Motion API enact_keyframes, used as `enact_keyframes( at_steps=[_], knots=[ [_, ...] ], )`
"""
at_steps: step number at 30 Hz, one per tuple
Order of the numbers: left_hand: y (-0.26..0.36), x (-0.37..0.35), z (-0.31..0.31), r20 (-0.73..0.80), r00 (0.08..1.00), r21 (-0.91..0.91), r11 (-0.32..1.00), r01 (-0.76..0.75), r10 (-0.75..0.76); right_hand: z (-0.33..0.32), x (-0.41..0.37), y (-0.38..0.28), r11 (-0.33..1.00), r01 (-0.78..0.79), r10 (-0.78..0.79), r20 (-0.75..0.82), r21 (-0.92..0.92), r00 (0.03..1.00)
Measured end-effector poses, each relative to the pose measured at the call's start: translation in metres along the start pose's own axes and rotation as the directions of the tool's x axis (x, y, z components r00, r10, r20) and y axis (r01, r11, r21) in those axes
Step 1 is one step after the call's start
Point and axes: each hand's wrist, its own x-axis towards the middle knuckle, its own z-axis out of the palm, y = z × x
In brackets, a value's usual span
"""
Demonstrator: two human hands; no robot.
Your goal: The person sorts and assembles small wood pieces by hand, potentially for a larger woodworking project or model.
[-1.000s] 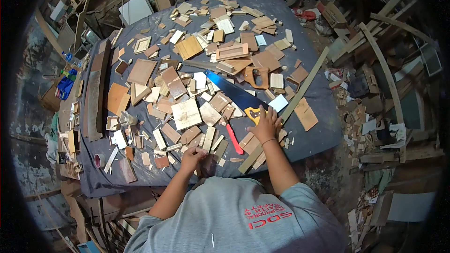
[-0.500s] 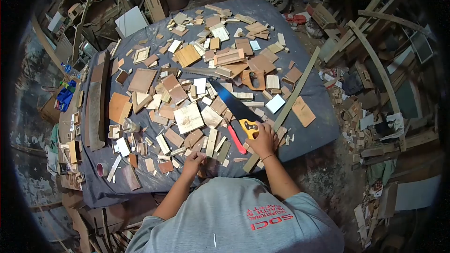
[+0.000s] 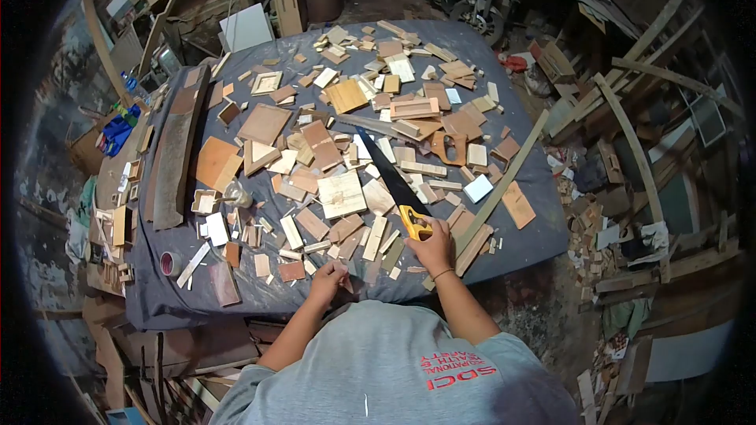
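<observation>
My right hand [image 3: 433, 250] is closed around the yellow handle [image 3: 413, 223] of a saw near the front of the cloth-covered table [image 3: 543, 245]. The saw's dark blade [image 3: 387, 169] points away and to the left, over wood pieces. At the front edge, my left hand [image 3: 327, 277] has its fingers curled together; whatever they may hold is too small to make out. Beyond the blade, a second saw with a wooden handle [image 3: 449, 159] lies among the blocks. A long wooden strip [image 3: 504, 177] runs diagonally to the right of my right hand.
Many wood offcuts cover the table, including a square light board [image 3: 341, 194]. Long dark planks [image 3: 171, 161] lie along the left side. A roll of tape [image 3: 169, 264] and a clear jar [image 3: 237, 194] are at the left. Wood scraps are piled on the floor at right.
The view has shifted. Relative to the table, my right hand and the yellow saw handle have moved left and slightly nearer me. The red tool beside the saw no longer shows.
</observation>
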Motion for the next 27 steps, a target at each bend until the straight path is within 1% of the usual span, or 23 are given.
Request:
enact_keyframes(
  at_steps=[1, 2, 4, 7, 8, 9, 11, 12, 13, 14, 15, 16, 17, 18, 19, 20, 21, 23, 24, 25, 27],
  knots=[
    [-0.001, -0.002, -0.006, 0.011, 1.000, -0.056, 0.998, 0.004, -0.004, 0.004, 0.001, -0.003, 1.000, 0.005, -0.005, -0.011, 0.028, 1.000],
    [-0.003, -0.003, -0.011, 0.002, 1.000, -0.064, 0.998, -0.002, 0.002, 0.008, 0.002, -0.006, 0.999, 0.017, -0.016, -0.006, 0.028, 1.000],
    [-0.003, -0.008, -0.020, -0.082, 0.996, -0.048, 0.999, 0.025, -0.029, 0.014, 0.004, -0.014, 1.000, -0.008, 0.009, 0.016, -0.019, 1.000],
    [-0.002, -0.016, -0.034, -0.115, 0.993, -0.078, 0.997, 0.015, -0.024, 0.045, 0.009, -0.008, 0.996, 0.049, -0.047, 0.031, -0.069, 0.998],
    [-0.003, -0.018, -0.039, -0.118, 0.993, -0.083, 0.996, 0.012, -0.021, 0.059, 0.014, 0.000, 1.000, -0.008, 0.008, 0.163, -0.004, 0.987],
    [-0.005, -0.019, -0.045, -0.136, 0.991, -0.060, 0.998, 0.008, -0.016, 0.063, 0.012, -0.006, 1.000, 0.000, 0.001, 0.162, -0.004, 0.987],
    [-0.008, -0.018, -0.059, -0.158, 0.987, -0.041, 0.999, 0.000, -0.007, 0.074, 0.007, -0.019, 0.973, 0.082, -0.050, 0.151, -0.215, 0.987],
    [-0.010, -0.019, -0.066, -0.227, 0.973, 0.042, 0.998, -0.038, 0.047, 0.081, 0.005, -0.019, 0.954, 0.138, -0.094, 0.169, -0.267, 0.981],
    [-0.013, -0.021, -0.070, -0.291, 0.951, 0.125, 0.990, -0.065, 0.100, 0.088, 0.002, -0.020, 0.952, 0.144, -0.097, 0.177, -0.271, 0.979],
    [-0.016, -0.023, -0.073, -0.298, 0.950, 0.115, 0.992, -0.059, 0.091, 0.095, -0.002, -0.020, 0.927, 0.176, -0.150, 0.105, -0.332, 0.983],
    [-0.014, -0.026, -0.074, -0.374, 0.882, 0.225, 0.951, -0.213, 0.286, 0.100, -0.005, -0.022, 0.897, 0.206, -0.210, 0.034, -0.390, 0.977],
    [-0.009, -0.027, -0.078, -0.423, 0.771, 0.350, 0.871, -0.346, 0.476, 0.103, -0.004, -0.023, 0.900, 0.195, -0.193, 0.044, -0.391, 0.980],
    [-0.003, -0.028, -0.086, -0.435, 0.763, 0.350, 0.870, -0.346, 0.478, 0.105, -0.002, -0.025, 0.899, 0.208, -0.204, 0.051, -0.386, 0.978],
    [0.004, -0.031, -0.096, -0.429, 0.662, 0.555, 0.758, -0.344, 0.615, 0.105, -0.001, -0.026, 0.901, 0.201, -0.202, 0.039, -0.384, 0.979],
    [0.009, -0.032, -0.107, -0.383, 0.557, 0.731, 0.611, -0.305, 0.736, 0.106, 0.000, -0.028, 0.903, 0.194, -0.199, 0.027, -0.384, 0.980],
    [0.008, -0.030, -0.120, -0.410, 0.613, 0.718, 0.653, -0.241, 0.676, 0.107, 0.000, -0.029, 0.903, 0.194, -0.205, 0.012, -0.384, 0.979],
    [0.008, -0.027, -0.128, -0.419, 0.609, 0.715, 0.658, -0.237, 0.674, 0.111, 0.000, -0.033, 0.900, 0.203, -0.212, 0.019, -0.385, 0.977],
    [0.009, -0.014, -0.142, -0.384, 0.545, 0.810, 0.555, -0.189, 0.745, 0.117, 0.004, -0.038, 0.881, 0.268, -0.308, -0.041, -0.391, 0.951],
    [0.010, -0.008, -0.150, -0.346, 0.632, 0.830, 0.540, -0.138, 0.693, 0.112, 0.005, -0.056, 0.889, 0.339, -0.356, 0.002, -0.308, 0.935],
    [0.015, -0.001, -0.153, -0.355, 0.632, 0.826, 0.547, -0.132, 0.689, 0.119, 0.009, -0.068, 0.886, 0.345, -0.359, 0.011, -0.310, 0.933],
    [0.025, 0.016, -0.156, -0.179, 0.663, 0.910, 0.378, -0.168, 0.726, 0.134, 0.022, -0.093, 0.849, 0.469, -0.470, 0.056, -0.242, 0.881]
  ],
)
